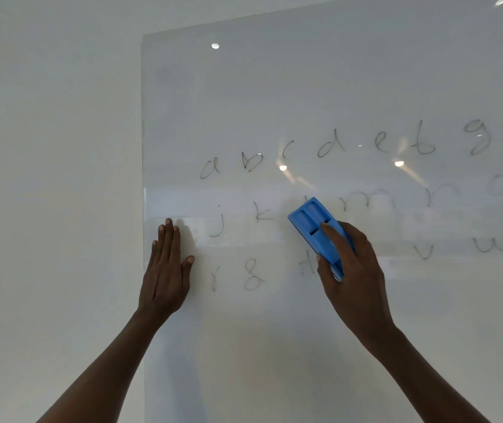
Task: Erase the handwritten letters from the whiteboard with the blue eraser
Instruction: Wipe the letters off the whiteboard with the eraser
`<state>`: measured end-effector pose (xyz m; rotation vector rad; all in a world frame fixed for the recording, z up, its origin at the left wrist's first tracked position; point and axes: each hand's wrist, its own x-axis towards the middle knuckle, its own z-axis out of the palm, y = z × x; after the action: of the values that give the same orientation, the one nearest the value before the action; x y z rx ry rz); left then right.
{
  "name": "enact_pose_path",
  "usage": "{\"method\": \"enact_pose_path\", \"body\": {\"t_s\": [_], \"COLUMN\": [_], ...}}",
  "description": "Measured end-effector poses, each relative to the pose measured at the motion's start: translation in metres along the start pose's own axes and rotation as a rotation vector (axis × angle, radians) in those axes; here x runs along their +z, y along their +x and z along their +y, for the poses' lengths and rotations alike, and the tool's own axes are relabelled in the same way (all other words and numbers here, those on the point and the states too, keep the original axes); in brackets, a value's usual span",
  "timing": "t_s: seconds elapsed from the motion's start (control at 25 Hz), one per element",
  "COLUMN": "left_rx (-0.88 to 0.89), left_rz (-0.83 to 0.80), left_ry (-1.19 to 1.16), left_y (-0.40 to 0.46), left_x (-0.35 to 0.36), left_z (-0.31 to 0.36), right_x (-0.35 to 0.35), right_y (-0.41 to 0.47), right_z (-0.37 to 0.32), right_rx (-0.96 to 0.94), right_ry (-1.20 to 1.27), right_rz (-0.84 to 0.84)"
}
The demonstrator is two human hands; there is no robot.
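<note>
Right hand [350, 270] clamped on eraser [320, 235], thumb on the near edge, forefinger laid across the top. Eraser pressed to whiteboard [305, 87] in the middle row, over the spot just right of "k" [263, 212]; long axis tilted, running from 10 o'clock to 4 o'clock. Left hand [166, 270] flat and spread, holding nothing, palm against the board's left edge, well apart from the right.

Key relation: unerased letters lie on every side of the eraser. Nearest: "k" and "j" [219, 221] at 9 o'clock, "m" [366, 199] at 2 o'clock, a smeared stroke [306, 267] at 7 o'clock. Right hand does all the reaching; left only braces.

Count, as far as legible:
- Top row: a, b, c, d, e, f, g – seven, plus a blurred mark at the frame's right edge.
- Middle row: j, k, a stub peeking above the eraser, m, n, one faint round shape further right.
- Bottom row: r, s, the smeared stroke, v, w; anything under the hand hidden.
- Erasers: one. Boards: one. Hands: two.

Judgement: task barely begun; most letters intact. Sweep along 9–3 o'clock with the eraser's long side leading looks likeliest to clear a row per pass.
</note>
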<state>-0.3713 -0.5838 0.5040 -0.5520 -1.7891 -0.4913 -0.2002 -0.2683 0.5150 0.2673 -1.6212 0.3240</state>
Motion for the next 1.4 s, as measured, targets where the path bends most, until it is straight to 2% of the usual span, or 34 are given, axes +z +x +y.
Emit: {"method": "enact_pose_path", "body": {"t_s": [0.16,0.6,0.88,1.04,1.24,1.4], "left_rx": [0.029,0.105,0.126,0.125,0.117,0.116], "left_rz": [0.031,0.094,0.102,0.103,0.092,0.094], "left_ry": [-0.063,-0.023,-0.02,-0.021,-0.024,-0.018], "left_y": [0.011,0.011,0.01,0.01,0.01,0.01], "left_x": [0.013,0.029,0.029,0.03,0.03,0.03], "left_z": [-0.015,-0.025,-0.027,-0.027,-0.027,-0.026], "right_x": [0.026,0.079,0.095,0.108,0.098,0.073], "right_y": [0.012,0.024,0.037,0.043,0.007,0.02], "right_z": [-0.013,-0.024,-0.033,-0.051,-0.043,-0.02], "right_rx": [-0.017,-0.029,0.031,0.002,-0.184,-0.123], "right_ry": [-0.021,-0.131,-0.072,-0.067,-0.151,-0.217], "right_rz": [-0.002,-0.008,0.076,0.033,-0.096,-0.042]}}
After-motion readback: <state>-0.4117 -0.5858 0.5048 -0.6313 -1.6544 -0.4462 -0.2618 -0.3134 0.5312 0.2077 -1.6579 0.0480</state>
